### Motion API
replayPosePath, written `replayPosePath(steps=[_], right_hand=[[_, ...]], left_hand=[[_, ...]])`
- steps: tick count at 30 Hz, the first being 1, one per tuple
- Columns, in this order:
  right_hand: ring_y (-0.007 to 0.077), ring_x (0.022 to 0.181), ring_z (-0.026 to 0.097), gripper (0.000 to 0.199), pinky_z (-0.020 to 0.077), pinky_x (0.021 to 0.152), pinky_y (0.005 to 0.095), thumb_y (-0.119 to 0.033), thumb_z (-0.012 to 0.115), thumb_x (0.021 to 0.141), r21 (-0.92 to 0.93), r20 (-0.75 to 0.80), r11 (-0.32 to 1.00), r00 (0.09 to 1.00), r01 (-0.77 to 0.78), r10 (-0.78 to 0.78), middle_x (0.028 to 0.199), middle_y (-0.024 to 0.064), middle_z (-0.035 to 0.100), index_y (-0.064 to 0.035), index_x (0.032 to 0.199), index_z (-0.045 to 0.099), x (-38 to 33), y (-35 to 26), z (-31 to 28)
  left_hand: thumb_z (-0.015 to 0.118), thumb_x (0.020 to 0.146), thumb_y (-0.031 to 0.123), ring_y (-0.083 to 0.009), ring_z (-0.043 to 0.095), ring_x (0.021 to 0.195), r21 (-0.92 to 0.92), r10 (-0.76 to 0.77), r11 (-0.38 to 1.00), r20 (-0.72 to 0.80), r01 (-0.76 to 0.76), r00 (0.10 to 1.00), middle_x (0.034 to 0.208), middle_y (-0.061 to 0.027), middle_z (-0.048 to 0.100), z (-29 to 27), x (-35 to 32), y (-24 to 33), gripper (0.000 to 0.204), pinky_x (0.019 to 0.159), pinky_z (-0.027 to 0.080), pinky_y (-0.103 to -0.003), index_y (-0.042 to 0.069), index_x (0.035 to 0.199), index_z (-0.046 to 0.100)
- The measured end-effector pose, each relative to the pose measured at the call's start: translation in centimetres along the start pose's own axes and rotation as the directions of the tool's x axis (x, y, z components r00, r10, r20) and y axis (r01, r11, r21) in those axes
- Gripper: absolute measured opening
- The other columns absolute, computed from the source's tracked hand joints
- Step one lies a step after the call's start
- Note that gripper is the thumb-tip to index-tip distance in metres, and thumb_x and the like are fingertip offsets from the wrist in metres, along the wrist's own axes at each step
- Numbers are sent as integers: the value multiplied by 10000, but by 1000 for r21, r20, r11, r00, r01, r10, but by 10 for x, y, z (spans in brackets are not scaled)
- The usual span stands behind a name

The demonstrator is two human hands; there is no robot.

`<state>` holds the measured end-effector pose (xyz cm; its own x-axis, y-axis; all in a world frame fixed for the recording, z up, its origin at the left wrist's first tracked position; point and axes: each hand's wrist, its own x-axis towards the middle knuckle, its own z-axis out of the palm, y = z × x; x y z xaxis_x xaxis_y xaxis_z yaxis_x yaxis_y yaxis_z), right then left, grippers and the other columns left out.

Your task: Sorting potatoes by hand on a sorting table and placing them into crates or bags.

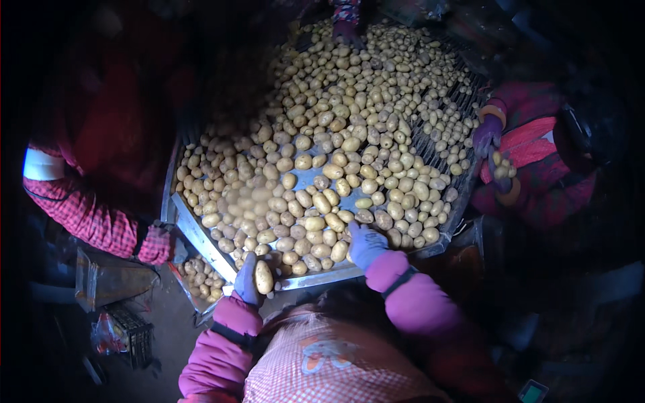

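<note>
A metal sorting table (316,275) is covered with many yellow potatoes (336,141). My left hand (247,281), in a purple glove, holds one oblong potato (263,277) at the table's near edge. My right hand (366,244), also gloved, rests palm down on potatoes near the front rim, and I cannot tell whether it grips one. Both my sleeves are pink.
A person in a red checked sleeve (87,215) stands at the left. Another person's gloved hands (494,151) hold small potatoes at the right. A third gloved hand (348,30) reaches in at the far end. A chute with potatoes (200,277) and a dark crate (131,332) sit lower left.
</note>
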<state>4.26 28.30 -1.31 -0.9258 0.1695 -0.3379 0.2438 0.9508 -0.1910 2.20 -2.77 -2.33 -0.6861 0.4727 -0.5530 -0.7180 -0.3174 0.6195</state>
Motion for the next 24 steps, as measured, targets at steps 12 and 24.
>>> replayPosePath(steps=[12, 24], right_hand=[[345, 927, 649, 303, 521, 776, 458, -302, 541, 882, 34, -49, 998, 997, 55, -53, 1049, 173, 662, -118, 1110, 616, 61, 30, -96], [284, 994, 657, 285, 515, 812, 428, -267, 639, 832, -294, 160, 940, 979, 173, -130, 1072, 105, 690, -124, 1071, 698, 87, 7, -72]], left_hand=[[312, 985, 526, -318, 675, 871, 76, 13, 997, -63, -8, 998, 1138, -146, 640, 6, 5, -1, 626, 578, 542, -359, 7, 1291, 482], [369, 986, 501, -267, 660, 917, 129, 167, 982, -218, -142, 962, 1160, -140, 627, 13, 2, -8, 572, 647, 564, -357, 38, 1304, 477]])
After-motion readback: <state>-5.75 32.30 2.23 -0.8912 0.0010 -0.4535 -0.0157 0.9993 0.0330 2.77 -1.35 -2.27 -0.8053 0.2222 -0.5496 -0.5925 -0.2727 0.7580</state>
